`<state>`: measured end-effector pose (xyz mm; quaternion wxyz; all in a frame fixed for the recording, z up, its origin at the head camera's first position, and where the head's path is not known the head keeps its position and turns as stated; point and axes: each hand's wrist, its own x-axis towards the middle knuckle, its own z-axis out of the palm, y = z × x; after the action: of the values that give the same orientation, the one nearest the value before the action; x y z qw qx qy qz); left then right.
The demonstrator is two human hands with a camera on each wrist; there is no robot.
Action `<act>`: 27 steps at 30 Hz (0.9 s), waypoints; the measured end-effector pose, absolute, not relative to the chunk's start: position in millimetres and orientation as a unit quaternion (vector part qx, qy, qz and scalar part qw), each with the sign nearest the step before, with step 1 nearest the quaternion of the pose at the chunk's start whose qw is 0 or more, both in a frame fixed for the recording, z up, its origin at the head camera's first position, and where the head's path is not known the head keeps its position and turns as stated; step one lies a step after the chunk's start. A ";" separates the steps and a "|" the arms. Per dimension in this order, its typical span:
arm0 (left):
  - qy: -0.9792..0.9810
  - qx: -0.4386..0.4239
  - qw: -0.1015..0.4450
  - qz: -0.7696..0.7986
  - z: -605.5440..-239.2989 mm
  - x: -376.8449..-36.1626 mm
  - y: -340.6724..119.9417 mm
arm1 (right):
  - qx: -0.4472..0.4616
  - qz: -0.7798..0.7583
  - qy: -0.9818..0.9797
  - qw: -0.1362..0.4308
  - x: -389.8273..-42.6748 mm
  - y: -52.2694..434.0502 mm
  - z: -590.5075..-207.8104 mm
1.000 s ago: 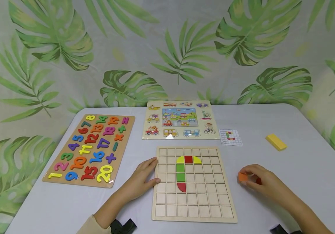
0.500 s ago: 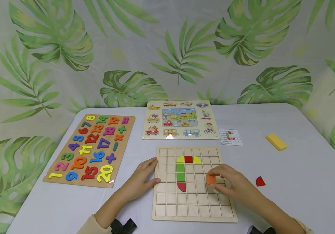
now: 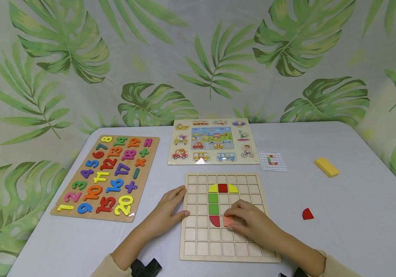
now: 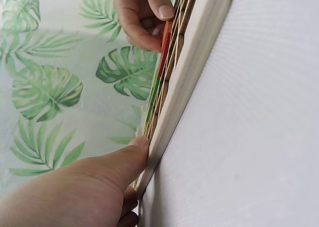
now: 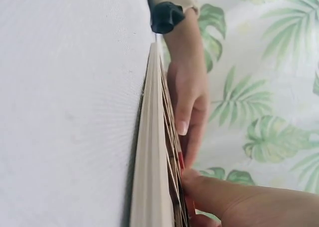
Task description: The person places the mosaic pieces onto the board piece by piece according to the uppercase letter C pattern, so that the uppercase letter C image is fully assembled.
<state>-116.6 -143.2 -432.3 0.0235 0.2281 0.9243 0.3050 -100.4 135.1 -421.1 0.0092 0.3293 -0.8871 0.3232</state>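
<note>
On the wooden grid board (image 3: 234,246) in the middle of the desk (image 3: 350,215), the right hand (image 3: 250,225) pinches an orange square tile (image 3: 228,221) and holds it on a cell just right of the red curved piece (image 3: 214,221). The left hand (image 3: 165,213) rests with relaxed fingers against the board's left edge, holding nothing. Another red piece (image 3: 307,214) lies on the desk well to the right.

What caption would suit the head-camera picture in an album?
Right hand pinches an orange tile onto the wooden grid board beside a red piece; left hand steadies the board's edge.
</note>
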 end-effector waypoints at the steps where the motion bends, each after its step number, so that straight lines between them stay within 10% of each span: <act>1: 0.924 0.228 0.023 0.306 -432.2 -116.5 -143.4 | 0.331 0.323 -0.886 0.010 -100.6 134.8 -421.4; 27: 0.922 0.236 0.030 0.307 -433.3 -117.5 -144.0 | 0.269 0.310 -0.908 -0.085 -96.5 145.9 -396.5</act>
<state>-117.5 -144.0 -433.3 0.0297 0.2358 0.9217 0.3065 -96.5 145.9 -396.5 -0.0849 0.2694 -0.9080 0.3095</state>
